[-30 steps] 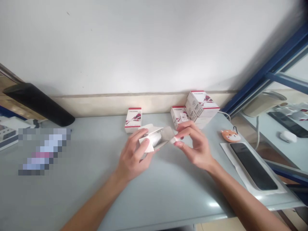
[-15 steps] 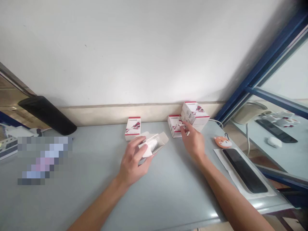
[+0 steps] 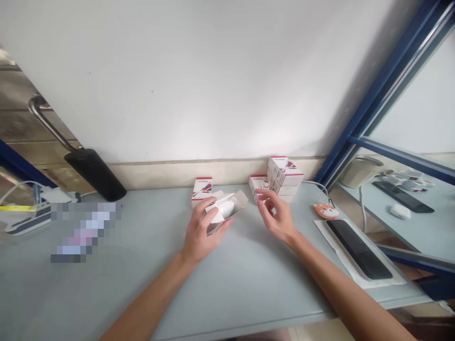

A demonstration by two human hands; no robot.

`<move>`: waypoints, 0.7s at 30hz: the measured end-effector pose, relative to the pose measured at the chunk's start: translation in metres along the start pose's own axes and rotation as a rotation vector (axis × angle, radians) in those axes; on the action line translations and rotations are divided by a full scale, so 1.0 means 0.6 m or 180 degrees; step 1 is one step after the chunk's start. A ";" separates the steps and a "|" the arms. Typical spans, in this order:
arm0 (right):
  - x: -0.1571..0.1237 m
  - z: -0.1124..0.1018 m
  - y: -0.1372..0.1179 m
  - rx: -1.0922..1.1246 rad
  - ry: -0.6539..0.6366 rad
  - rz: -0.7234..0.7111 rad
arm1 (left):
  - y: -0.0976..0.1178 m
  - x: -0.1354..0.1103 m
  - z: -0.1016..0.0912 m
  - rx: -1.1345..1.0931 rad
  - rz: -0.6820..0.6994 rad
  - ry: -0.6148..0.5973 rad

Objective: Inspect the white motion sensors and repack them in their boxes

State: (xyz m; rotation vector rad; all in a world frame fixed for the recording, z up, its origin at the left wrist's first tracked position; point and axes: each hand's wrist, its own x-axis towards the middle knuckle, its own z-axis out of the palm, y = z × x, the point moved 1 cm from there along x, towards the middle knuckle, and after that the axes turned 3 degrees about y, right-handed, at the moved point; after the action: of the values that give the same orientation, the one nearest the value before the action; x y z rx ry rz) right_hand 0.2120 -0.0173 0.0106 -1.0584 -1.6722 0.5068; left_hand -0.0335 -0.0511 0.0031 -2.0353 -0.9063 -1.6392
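Note:
My left hand (image 3: 202,232) grips an opened white carton (image 3: 227,208) with its end flaps spread; a white item sits inside it. My right hand (image 3: 275,215) hovers just right of the carton with fingers loosely curled and apart, holding nothing that I can see. It is close to a stack of red-and-white boxes (image 3: 282,175) near the wall. Another red-and-white box (image 3: 202,188) stands upright behind my left hand.
A grey table (image 3: 227,284) runs to a white wall. On the right lie a black phone (image 3: 359,248) on a white sheet and an orange animal-shaped case (image 3: 326,210). A black cylinder (image 3: 94,173) leans at the back left. A blue frame (image 3: 384,94) borders the right side.
My right hand reached to the stacked boxes, then drew back toward the carton, now empty. The camera tilted up slightly. My left hand kept hold of the carton.

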 end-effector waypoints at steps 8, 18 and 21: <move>-0.042 0.067 -0.023 0.1717 -0.1150 0.0716 | 0.012 -0.007 0.001 -0.0414 0.0028 -0.0468; -0.002 0.020 -0.030 0.0175 -0.0144 -0.0511 | 0.017 0.002 0.004 -0.0305 -0.0203 -0.1057; 0.010 0.004 -0.023 0.0113 -0.0572 -0.0546 | 0.020 0.000 0.006 -0.0192 -0.0301 -0.1274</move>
State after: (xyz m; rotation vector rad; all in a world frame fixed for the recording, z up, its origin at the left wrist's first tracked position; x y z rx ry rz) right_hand 0.2040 -0.0187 0.0235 -0.8544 -1.8860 0.5294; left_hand -0.0225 -0.0575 0.0033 -2.4479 -1.1092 -1.3375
